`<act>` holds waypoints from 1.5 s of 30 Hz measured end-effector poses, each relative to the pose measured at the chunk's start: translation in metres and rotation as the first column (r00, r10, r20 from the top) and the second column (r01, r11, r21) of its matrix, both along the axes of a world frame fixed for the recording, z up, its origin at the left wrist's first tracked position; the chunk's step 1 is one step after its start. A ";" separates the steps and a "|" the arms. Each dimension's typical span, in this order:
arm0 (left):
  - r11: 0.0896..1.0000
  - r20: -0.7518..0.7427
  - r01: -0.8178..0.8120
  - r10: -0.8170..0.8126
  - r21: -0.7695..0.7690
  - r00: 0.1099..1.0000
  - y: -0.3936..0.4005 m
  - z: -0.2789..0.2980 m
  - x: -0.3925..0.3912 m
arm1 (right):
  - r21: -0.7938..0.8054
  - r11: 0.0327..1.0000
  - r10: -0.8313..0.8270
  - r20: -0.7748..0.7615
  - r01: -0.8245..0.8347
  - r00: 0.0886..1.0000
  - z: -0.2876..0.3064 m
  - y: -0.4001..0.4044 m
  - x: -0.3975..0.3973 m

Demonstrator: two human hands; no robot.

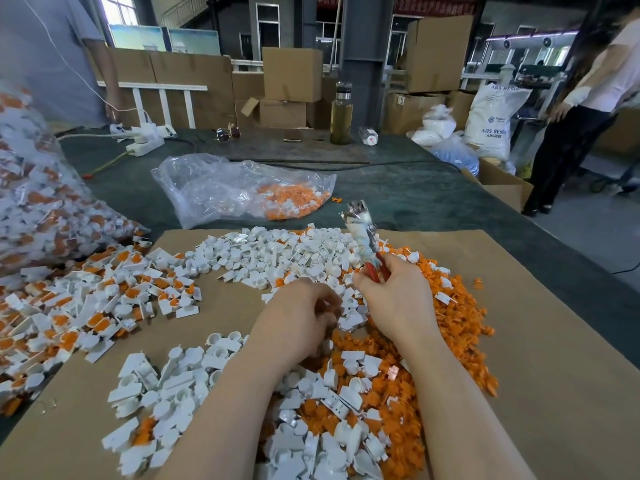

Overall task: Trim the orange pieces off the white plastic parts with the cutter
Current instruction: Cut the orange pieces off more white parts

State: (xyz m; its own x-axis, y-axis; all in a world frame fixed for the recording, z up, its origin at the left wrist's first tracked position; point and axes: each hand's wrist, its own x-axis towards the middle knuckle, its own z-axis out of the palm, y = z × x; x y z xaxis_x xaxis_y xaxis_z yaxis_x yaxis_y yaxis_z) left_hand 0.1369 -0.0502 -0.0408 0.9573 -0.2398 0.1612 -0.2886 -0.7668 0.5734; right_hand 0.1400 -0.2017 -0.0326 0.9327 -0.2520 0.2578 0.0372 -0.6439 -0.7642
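My right hand (393, 296) grips the red handles of the cutter (362, 237), whose taped metal head points up and away from me. My left hand (301, 317) is curled over the pile just left of it; its fingers are blurred and what they hold is hidden. White plastic parts with orange pieces (79, 306) lie heaped at the left. Plain white parts (277, 258) spread across the middle. Loose orange pieces (450, 327) pile up under and right of my right hand.
Brown cardboard (554, 375) covers the dark green table (433, 199). A full clear bag of parts (38, 209) stands at the left, a flatter bag (242, 192) lies behind the piles. A bottle (341, 114), sunglasses and power strips sit farther back. A person (581, 109) stands at right.
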 end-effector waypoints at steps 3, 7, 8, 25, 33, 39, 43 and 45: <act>0.923 -0.134 -0.164 0.125 -0.347 0.983 0.006 0.006 0.000 | 0.123 0.992 0.040 -0.028 -0.037 0.999 -0.001 0.000 0.001; 0.705 -0.291 -0.247 0.060 -0.665 0.955 0.012 0.016 -0.004 | 0.336 0.933 0.154 -0.054 -0.128 0.987 0.003 0.003 -0.003; 0.677 -0.296 -0.246 0.043 -0.694 0.954 0.013 0.018 -0.005 | 0.357 0.922 0.180 -0.051 -0.150 0.982 0.003 0.004 -0.004; 0.788 -0.191 -0.194 0.099 -0.584 0.977 0.015 0.019 -0.004 | 0.196 0.951 0.236 0.042 -0.240 0.971 0.001 0.014 -0.005; 0.991 -0.102 -0.133 0.133 0.003 0.986 0.005 0.002 0.000 | 0.211 0.970 0.115 0.043 -0.122 0.992 -0.001 0.011 0.000; 0.977 -0.149 -0.213 0.215 0.025 0.965 0.005 0.002 0.004 | 0.202 0.972 0.108 0.054 -0.117 0.993 -0.003 0.011 0.001; 0.962 -0.159 -0.253 0.236 -0.099 0.959 0.009 0.004 0.002 | 0.224 0.966 0.120 0.051 -0.128 0.992 -0.002 0.011 0.001; 0.919 -0.180 -0.293 0.252 -0.262 0.951 0.011 0.007 0.000 | 0.237 0.961 0.137 0.049 -0.145 0.989 -0.001 0.012 0.001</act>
State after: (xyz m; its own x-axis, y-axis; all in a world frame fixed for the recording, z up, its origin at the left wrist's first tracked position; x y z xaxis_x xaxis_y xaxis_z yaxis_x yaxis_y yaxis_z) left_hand 0.1374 -0.0390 -0.0340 0.9966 0.0695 0.0438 0.0072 -0.6046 0.7965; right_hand 0.1407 -0.1899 -0.0339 0.9554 -0.1767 0.2364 0.1416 -0.4285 -0.8924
